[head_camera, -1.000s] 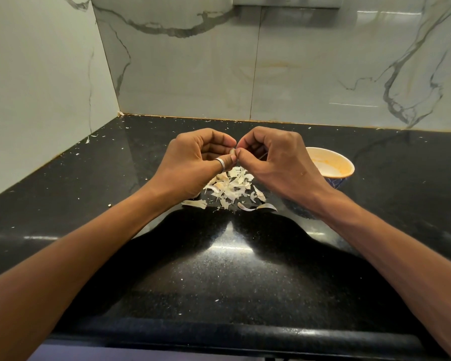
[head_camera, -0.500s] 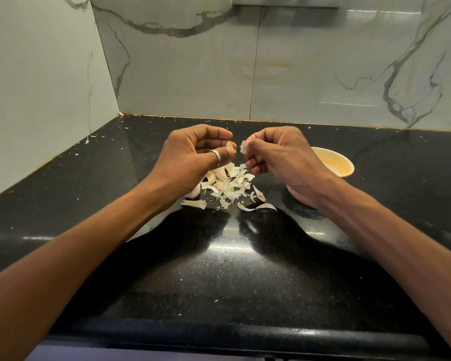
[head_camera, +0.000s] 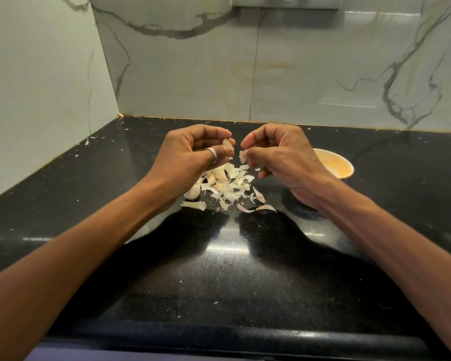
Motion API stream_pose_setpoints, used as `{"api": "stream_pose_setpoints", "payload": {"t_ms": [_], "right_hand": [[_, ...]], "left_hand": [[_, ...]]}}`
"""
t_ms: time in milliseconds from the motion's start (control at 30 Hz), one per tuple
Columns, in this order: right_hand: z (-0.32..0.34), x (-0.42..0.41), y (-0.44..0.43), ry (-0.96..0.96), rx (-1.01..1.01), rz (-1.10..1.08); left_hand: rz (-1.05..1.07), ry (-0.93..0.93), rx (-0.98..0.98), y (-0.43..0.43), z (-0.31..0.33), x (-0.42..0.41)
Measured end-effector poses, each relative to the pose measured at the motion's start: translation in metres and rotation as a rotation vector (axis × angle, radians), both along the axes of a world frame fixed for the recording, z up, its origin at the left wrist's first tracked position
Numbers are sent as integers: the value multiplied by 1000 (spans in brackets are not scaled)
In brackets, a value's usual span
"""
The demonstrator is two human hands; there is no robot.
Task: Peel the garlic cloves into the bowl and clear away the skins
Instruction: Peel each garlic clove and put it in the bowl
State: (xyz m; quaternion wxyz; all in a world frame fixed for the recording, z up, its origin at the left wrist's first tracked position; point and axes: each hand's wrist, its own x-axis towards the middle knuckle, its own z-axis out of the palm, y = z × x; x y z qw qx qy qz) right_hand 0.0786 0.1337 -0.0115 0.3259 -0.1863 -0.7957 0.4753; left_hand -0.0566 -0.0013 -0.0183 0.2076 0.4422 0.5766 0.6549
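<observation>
My left hand [head_camera: 193, 160], with a ring on the thumb, pinches a pale garlic clove [head_camera: 228, 145] between thumb and curled fingers. My right hand [head_camera: 279, 157] pinches a piece of papery skin [head_camera: 243, 155] a short way to the right of the clove. Both hands hover above a heap of garlic skins [head_camera: 231, 187] and a few unpeeled cloves [head_camera: 193, 192] on the black countertop [head_camera: 219, 269]. An orange bowl [head_camera: 336, 165] stands behind my right hand, partly hidden by it.
Marble-patterned walls close the counter at the back and on the left. Small skin flakes lie scattered along the back edge and left side of the counter. The rounded front edge of the counter runs across the bottom of the view.
My hands were pressed together on the clove; they have drawn apart, the right hand pulling a piece of skin off to the right while the left keeps the clove.
</observation>
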Motion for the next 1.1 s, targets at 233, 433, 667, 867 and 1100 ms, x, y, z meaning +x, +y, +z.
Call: {"api": "stream_pose_setpoints", "payload": {"t_ms": [233, 433, 667, 867, 1100], "right_hand": [[-3, -1, 0, -16, 121, 24], [-4, -2, -3, 8, 196, 20], [-4, -1, -6, -29, 439, -51], [-4, 1, -6, -53, 506, -10], [-7, -1, -3, -19, 555, 7]], "left_hand": [[8, -31, 20, 1, 0, 1], [27, 3, 7, 1, -1, -1], [35, 12, 5, 1, -1, 2], [17, -25, 1, 0, 0, 2], [6, -40, -8, 0, 0, 2]]}}
